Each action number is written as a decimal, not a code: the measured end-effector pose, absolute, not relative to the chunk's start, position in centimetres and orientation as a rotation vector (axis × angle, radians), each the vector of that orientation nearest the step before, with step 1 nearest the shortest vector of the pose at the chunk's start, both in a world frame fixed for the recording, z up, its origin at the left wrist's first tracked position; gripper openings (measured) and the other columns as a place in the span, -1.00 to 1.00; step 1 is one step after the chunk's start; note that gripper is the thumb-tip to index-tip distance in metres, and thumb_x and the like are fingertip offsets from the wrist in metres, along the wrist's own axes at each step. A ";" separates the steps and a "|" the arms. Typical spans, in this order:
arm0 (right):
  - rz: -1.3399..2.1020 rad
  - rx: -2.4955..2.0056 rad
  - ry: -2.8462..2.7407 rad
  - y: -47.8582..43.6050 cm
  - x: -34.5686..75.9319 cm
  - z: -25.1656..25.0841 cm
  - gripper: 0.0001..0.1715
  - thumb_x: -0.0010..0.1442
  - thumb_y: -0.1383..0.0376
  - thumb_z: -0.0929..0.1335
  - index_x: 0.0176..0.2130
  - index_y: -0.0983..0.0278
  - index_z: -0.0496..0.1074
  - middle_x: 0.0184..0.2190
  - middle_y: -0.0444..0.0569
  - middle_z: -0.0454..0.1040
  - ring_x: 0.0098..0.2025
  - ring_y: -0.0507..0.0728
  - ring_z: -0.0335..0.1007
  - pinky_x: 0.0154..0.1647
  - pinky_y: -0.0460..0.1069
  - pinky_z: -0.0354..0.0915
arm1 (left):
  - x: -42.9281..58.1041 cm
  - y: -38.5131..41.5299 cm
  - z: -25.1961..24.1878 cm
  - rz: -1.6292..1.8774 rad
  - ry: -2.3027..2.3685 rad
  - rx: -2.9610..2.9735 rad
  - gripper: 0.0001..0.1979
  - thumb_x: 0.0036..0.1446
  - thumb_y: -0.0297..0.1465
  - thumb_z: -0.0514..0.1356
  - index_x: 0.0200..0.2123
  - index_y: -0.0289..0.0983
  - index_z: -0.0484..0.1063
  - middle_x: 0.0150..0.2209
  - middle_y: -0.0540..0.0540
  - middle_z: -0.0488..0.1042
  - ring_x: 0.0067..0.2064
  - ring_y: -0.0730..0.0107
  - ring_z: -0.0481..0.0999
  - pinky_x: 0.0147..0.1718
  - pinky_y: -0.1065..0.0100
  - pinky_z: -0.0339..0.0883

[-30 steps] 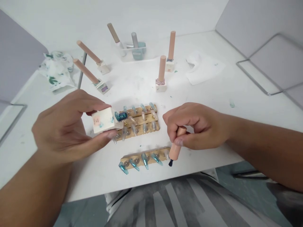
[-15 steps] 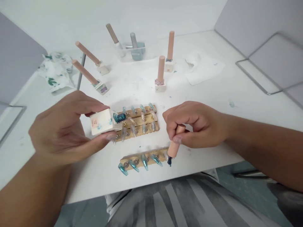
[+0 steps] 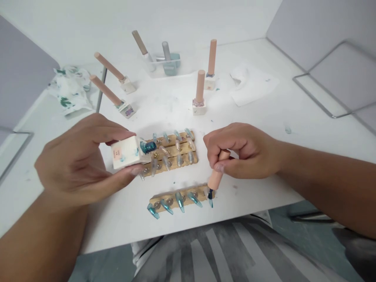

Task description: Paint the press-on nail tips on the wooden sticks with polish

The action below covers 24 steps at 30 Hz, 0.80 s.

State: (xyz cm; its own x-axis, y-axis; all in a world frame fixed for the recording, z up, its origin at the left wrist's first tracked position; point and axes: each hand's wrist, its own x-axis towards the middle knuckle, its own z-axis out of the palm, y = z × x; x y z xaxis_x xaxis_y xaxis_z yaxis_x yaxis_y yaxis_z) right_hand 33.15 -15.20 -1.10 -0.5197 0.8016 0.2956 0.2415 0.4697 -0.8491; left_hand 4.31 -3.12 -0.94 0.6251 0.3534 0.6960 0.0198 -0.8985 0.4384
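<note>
My left hand [image 3: 85, 156] is closed round a white nail polish bottle [image 3: 126, 152], tilted on its side with its dark teal neck pointing right. Between the thumb and fingers of my right hand [image 3: 241, 152] is the peach-handled nail polish brush [image 3: 216, 175]. Its dark bristles touch the rightmost false nail [image 3: 210, 203], which shows teal at the tip. That nail sits on a near wooden strip [image 3: 173, 194] with several shiny teal false nails [image 3: 179, 201]. Behind it, further wooden strips [image 3: 188, 159] carry clear, pinkish and pale blue nails, partly hidden by the bottle.
Peach-capped polish bottles stand at back left [image 3: 127, 109] and centre right [image 3: 199, 105]. A clear tray [image 3: 188, 70] holds more bottles. Stained crumpled wipes [image 3: 72, 92] lie at left, a white tissue [image 3: 255, 86] at right. Wire frames [image 3: 314, 98] flank the white table [image 3: 117, 227].
My right hand has raised the brush slightly, its bristles moving up along the rightmost nail from near the tip. The left hand and bottle have hardly moved.
</note>
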 end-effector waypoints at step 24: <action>0.923 -1.031 -1.916 -15.1 33.4 -0.6 -0.85 0.08 0.49 0.29 -0.46 0.29 0.37 -0.60 -0.24 0.36 -0.58 -0.10 0.18 -0.56 -0.16 0.13 | 4.3 -3.0 -0.7 1.159 0.257 2.457 -0.44 -0.21 -0.52 0.45 -0.04 -0.12 0.59 -0.38 -0.10 0.53 -0.43 0.25 0.40 -0.54 0.18 0.15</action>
State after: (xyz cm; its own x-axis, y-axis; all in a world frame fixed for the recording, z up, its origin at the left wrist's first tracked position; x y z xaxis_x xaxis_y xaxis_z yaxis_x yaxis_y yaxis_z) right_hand 33.39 -15.06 -0.64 -0.3865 0.8797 0.2769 0.3316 0.4127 -0.8484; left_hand 4.29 -2.97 -0.72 0.6374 0.3330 0.6949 -0.0075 -0.8991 0.4378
